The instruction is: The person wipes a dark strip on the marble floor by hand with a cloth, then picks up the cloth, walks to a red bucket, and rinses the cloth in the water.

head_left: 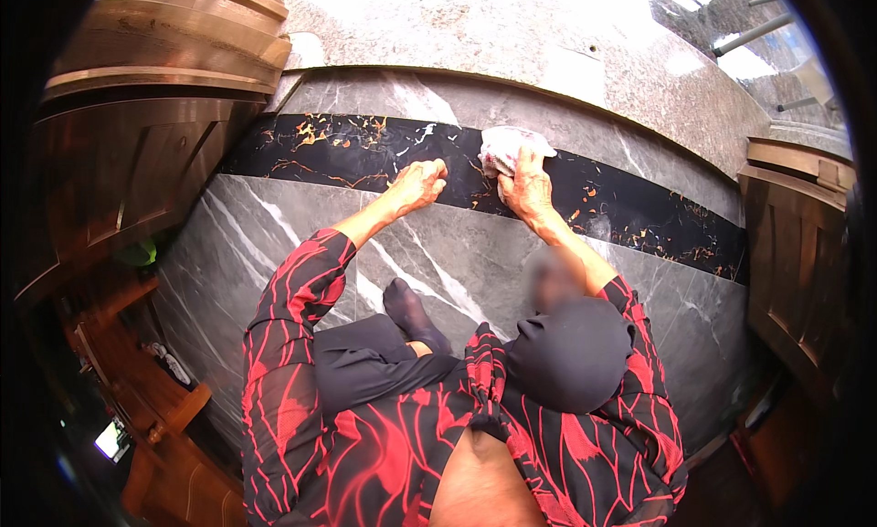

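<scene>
My right hand (528, 187) presses a crumpled whitish cloth (505, 149) with reddish marks onto the floor, its fingers bent over the near side of it. The cloth lies across the far edge of a glossy black stone band (356, 152) with gold and white veins. To the left, my left hand (420, 185) is closed in a loose fist at the near side of that band, and nothing shows sticking out of it. Both arms reach forward in black sleeves with a red pattern. Grey tiles (274, 226) with white veins lie on either side of the band.
Beyond the tiles a pale speckled floor (475, 34) starts at a curved edge. Brown panelled doors stand at the left (119, 171) and right (795, 244). Wooden furniture (137, 372) is at the lower left. My bent knee and a dark-socked foot (409, 310) are close in.
</scene>
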Available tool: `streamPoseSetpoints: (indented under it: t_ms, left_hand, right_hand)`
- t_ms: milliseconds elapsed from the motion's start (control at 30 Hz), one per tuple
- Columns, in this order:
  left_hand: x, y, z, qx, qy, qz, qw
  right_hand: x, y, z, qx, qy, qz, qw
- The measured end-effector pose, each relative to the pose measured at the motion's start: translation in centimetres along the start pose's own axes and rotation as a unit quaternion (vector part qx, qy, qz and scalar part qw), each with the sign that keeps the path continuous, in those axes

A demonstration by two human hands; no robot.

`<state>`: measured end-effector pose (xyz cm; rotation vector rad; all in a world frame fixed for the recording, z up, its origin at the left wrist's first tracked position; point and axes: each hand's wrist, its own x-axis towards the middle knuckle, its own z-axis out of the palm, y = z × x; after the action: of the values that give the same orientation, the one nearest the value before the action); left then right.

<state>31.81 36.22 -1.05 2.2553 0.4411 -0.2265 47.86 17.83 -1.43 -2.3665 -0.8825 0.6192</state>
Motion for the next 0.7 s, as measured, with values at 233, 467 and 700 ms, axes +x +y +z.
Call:
streamPoseSetpoints:
  t_ms: [233,467,700]
  left_hand:
    - [-1.4,-1.2,-2.2,0.013,0.016,-0.040,0.999]
    - [-4.3,-5.2,-3.7,0.081,0.005,-0.091,0.993]
    - [-3.1,-3.8,-3.3,0.089,-0.026,-0.066,0.993]
  right_hand:
    - [0.7,1.3,-7.3,-0.043,0.052,0.037,0.997]
    - [-1.1,-2.1,-2.1,0.037,0.037,-0.180,0.982]
    - [-0.8,-1.1,3.3,-0.013,0.058,-0.046,0.997]
